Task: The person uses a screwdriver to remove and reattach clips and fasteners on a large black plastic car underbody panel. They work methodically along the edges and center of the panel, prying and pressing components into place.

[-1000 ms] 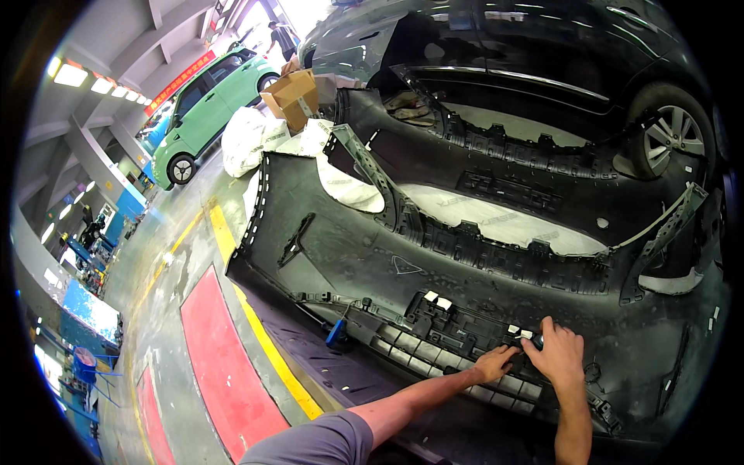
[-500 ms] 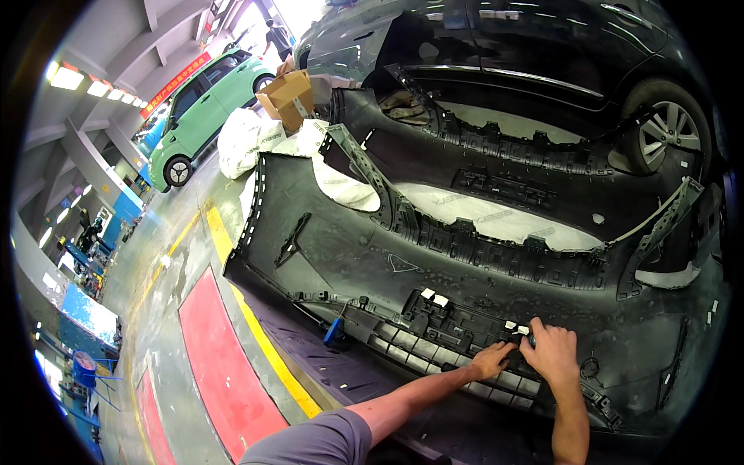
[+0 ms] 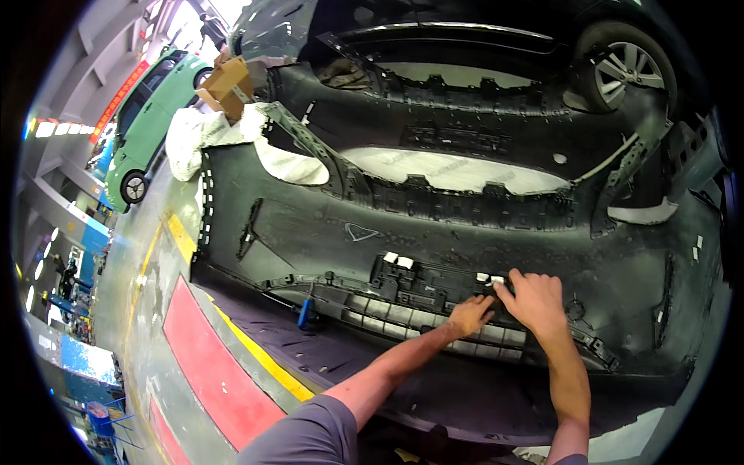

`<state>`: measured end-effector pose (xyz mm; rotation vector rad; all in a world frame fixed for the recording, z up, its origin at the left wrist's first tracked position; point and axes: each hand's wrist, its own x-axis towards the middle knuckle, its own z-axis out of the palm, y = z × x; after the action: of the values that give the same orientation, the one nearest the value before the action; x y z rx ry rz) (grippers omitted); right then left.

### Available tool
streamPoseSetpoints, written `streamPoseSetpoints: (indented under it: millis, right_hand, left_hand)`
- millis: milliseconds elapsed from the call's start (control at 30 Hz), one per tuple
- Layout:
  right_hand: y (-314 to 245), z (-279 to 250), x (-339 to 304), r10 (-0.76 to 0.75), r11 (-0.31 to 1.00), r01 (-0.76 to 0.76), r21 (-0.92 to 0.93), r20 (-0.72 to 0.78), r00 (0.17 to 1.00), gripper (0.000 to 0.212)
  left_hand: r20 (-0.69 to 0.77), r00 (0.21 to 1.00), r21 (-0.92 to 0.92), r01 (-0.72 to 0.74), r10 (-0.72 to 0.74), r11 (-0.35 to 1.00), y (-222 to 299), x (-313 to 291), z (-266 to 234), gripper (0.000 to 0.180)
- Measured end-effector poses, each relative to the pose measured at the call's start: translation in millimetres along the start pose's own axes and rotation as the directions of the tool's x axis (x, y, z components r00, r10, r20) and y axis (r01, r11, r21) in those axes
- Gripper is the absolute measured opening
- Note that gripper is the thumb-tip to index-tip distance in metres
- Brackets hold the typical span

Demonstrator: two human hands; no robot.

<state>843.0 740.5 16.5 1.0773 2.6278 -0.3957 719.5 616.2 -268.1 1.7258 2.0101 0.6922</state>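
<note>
A large black car bumper (image 3: pixel 302 225) lies with its inner side up in front of me. Along its lower middle runs a black plastic bracket (image 3: pixel 434 284) with small white pads (image 3: pixel 397 260) on its left part and another white pad (image 3: pixel 483 277) near its right end. My right hand (image 3: pixel 536 302) is closed at that right end, its thumb against a white pad; whatever lies under its curled fingers is hidden. My left hand (image 3: pixel 471 315) rests on the bracket's lower edge with fingers stretched toward the right hand, above a grille (image 3: pixel 411 322).
A blue-handled tool (image 3: pixel 304 313) hangs at the bumper's near edge. Behind lie a second bumper (image 3: pixel 349 116) and a dark car (image 3: pixel 465 50). White wrapped bundles (image 3: pixel 186 143) and a cardboard box (image 3: pixel 225 87) stand at the far left, with a green car (image 3: pixel 151 116) beyond.
The whole view has shifted, so the scene sits further left and higher. Both hands stay at the bracket's right end; the right thumb now shows against the white pad.
</note>
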Motion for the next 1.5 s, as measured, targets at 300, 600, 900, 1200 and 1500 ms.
streamPoseSetpoints:
  millis: [300, 600, 900, 1200, 1500]
  right_hand:
    - [15, 30, 4, -0.014, 0.999, 0.018, 0.026, -0.15, 0.989, 0.057]
    - [18, 21, 6, 0.03, 0.994, -0.006, 0.107, -0.223, 0.974, 0.07]
    - [29, 4, 4, -0.022, 0.993, 0.024, 0.115, -0.014, 1.0, 0.048]
    - [18, 21, 13, -0.058, 0.989, 0.076, 0.131, -0.135, 0.989, 0.051]
    - [9, 18, -9, -0.236, 0.971, 0.237, 0.043, -0.025, 0.971, 0.044]
  left_hand:
    - [0.001, 1.0, 0.068, -0.014, 0.014, 0.998, 7, 20, -5, 0.026]
    - [-0.047, 0.999, -0.022, -0.02, 0.019, 1.0, 0, 15, -7, 0.028]
    - [0.082, 0.994, 0.013, 0.077, -0.078, 0.997, 2, 21, -16, 0.038]
    - [0.081, 0.991, 0.018, 0.107, -0.108, 0.994, -4, 20, -14, 0.041]
    - [-0.012, 0.999, -0.052, 0.045, -0.045, 0.998, -6, 24, -1, 0.052]
